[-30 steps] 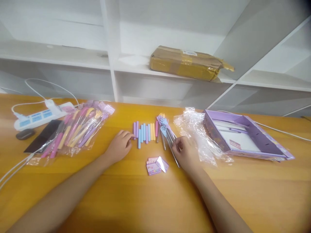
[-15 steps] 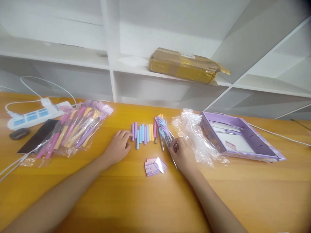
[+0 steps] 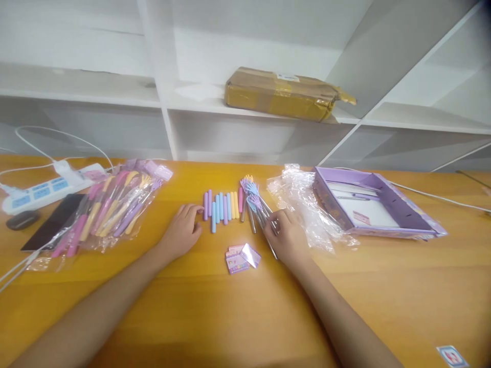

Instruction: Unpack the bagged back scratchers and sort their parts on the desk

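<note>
One small card (image 3: 452, 356) now shows fully at the near right edge, purple cards (image 3: 237, 259) unmoved, left hand (image 3: 180, 230) half-open, gripping nothing, beside the tube row (image 3: 221, 207), right hand (image 3: 289, 237) still curled at the hand-headed rods (image 3: 253, 200) next to that row, grip unclear, taped box (image 3: 282, 94) behind.

The right hand (image 3: 288, 237) covers part of the rods (image 3: 252, 221), so whether its fingers grip them, I cannot tell. The print on the cards (image 3: 237, 260) is too small for reading. The left bag (image 3: 115, 204) hides some of the black sheet (image 3: 49, 227). The bottom edge cuts the sticker (image 3: 452, 356) and both forearms (image 3: 103, 306).
</note>
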A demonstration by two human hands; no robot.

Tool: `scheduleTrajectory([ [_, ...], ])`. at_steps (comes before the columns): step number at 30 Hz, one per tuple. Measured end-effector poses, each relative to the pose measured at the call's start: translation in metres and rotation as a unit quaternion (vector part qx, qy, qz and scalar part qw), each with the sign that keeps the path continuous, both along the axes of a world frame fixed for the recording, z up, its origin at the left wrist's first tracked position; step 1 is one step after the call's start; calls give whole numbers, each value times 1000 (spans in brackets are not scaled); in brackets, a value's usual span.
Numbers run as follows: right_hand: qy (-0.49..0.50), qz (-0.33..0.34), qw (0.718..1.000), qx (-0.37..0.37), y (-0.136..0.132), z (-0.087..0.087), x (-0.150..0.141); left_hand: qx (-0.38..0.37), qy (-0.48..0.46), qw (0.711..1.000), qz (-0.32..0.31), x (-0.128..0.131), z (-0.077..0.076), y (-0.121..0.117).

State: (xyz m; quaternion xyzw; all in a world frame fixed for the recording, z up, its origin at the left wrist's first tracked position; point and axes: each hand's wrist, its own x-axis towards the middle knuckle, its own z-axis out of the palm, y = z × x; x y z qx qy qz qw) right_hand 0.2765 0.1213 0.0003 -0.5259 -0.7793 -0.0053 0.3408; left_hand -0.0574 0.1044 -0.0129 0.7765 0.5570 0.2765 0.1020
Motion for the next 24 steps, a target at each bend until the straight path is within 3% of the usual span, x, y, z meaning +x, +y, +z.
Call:
scheduleTrajectory([
  [3, 23, 21, 999, -11, -5, 4, -2, -3, -10, 1000, 2, -2, 1, 3],
  [6, 31, 28, 999, -17, -8, 4, -3, 0, -1, 1000, 22, -20, 14, 13],
  [11, 38, 42, 997, -43, -12, 3, -6, 27, 167, 980, 106, -78, 47, 28],
  [16, 33, 50, 997, -53, -16, 8, -9, -36, 270, 940, 207, -110, 55, 27],
  [21, 29, 60, 996, -62, -16, 11, -10, -76, 268, 939, 204, -126, 56, 32],
  [24, 42, 64, 994, -72, -16, 11, -10, -108, 224, 944, 216, -127, 68, 31],
])
